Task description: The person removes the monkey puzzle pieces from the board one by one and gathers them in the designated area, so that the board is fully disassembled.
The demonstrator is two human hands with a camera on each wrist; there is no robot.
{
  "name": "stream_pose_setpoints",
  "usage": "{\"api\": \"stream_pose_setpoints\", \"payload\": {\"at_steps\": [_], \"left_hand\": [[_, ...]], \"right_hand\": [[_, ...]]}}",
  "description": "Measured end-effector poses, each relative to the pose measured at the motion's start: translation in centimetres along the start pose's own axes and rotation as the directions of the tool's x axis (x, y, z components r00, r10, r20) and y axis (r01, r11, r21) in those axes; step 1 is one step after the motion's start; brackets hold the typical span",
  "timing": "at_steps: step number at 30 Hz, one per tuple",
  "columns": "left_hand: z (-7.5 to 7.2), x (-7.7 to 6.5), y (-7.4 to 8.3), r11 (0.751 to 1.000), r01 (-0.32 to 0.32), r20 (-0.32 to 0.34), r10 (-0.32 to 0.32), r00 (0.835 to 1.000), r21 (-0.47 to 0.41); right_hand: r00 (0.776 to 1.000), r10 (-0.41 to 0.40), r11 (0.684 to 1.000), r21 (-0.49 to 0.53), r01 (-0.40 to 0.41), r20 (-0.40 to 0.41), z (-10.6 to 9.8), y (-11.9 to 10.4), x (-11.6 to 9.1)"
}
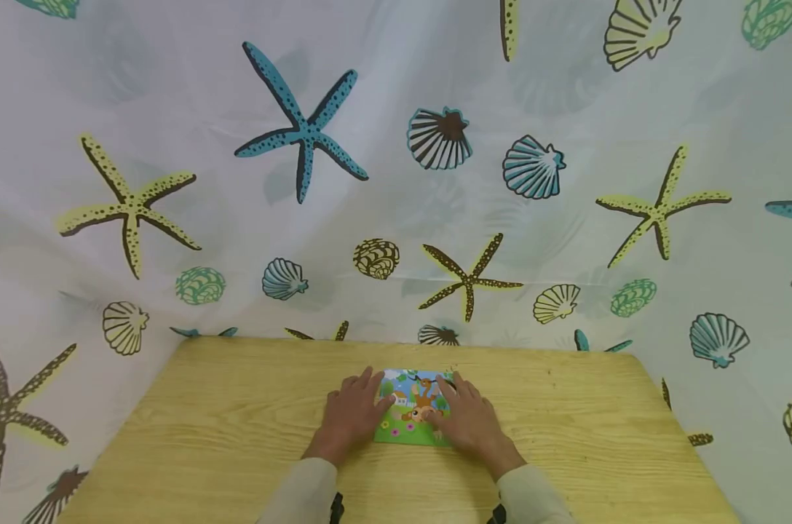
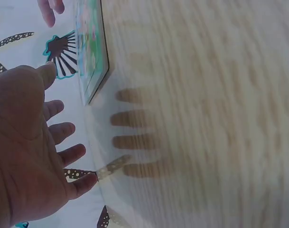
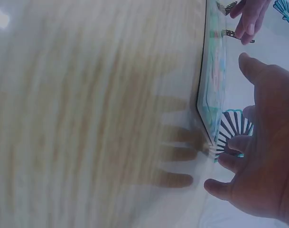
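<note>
A flat rectangular picture board lies on the wooden table, printed with a cartoon monkey, a small house and flowers. My left hand is over its left side, with the fingers spread and the thumb pointing inward across the picture. Over the right side is my right hand, covering part of the picture. In the left wrist view, the left hand shows its palm, with the fingers loosely extended and their shadows on the wood. Similarly, the right hand is raised above the surface in the right wrist view, holding nothing.
The pale wooden table extends around the board on all sides. White cloth printed with starfish and shells hangs behind the table and along both sides.
</note>
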State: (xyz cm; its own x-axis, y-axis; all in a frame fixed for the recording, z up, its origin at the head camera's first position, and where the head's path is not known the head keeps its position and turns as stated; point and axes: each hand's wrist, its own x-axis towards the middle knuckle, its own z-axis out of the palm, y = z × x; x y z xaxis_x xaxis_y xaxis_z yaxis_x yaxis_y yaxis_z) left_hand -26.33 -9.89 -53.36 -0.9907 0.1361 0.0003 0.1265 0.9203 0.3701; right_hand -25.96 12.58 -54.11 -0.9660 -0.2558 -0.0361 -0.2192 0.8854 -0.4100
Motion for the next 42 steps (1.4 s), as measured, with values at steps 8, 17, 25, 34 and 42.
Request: {"api": "stream_pose_setpoints", "payload": {"at_steps": [8, 17, 25, 34, 42], "left_hand": [[1.2, 1.0, 0.1, 0.997, -0.031, 0.049, 0.028, 0.998, 0.076], [1.2, 2.3, 0.5, 0.978, -0.031, 0.047, 0.022, 0.999, 0.207], [1.7, 3.5, 0.1, 0.985, -0.038, 0.016, 0.036, 0.999, 0.171], [1.4, 4.6, 0.6, 1.0, 0.002, 0.029, -0.001, 1.0, -0.003], [0.9, 5.7, 1.0, 0.999, 0.03, 0.052, -0.029, 0.998, -0.027]], "right_hand": [[0.998, -0.046, 0.993, -0.108, 0.05, 0.041, 1.0, -0.2, -0.4], [0.998, -0.043, 0.988, -0.146, 0.049, 0.042, 1.1, -0.2, -0.4], [0.997, -0.044, 0.987, -0.149, 0.053, 0.067, 0.9, -0.4, -0.1], [0.995, -0.04, 0.982, -0.179, 0.057, 0.094, 1.6, -0.2, 0.5], [0.994, -0.024, 0.987, -0.158, 0.041, 0.106, 0.9, -0.6, 0.2]]}}
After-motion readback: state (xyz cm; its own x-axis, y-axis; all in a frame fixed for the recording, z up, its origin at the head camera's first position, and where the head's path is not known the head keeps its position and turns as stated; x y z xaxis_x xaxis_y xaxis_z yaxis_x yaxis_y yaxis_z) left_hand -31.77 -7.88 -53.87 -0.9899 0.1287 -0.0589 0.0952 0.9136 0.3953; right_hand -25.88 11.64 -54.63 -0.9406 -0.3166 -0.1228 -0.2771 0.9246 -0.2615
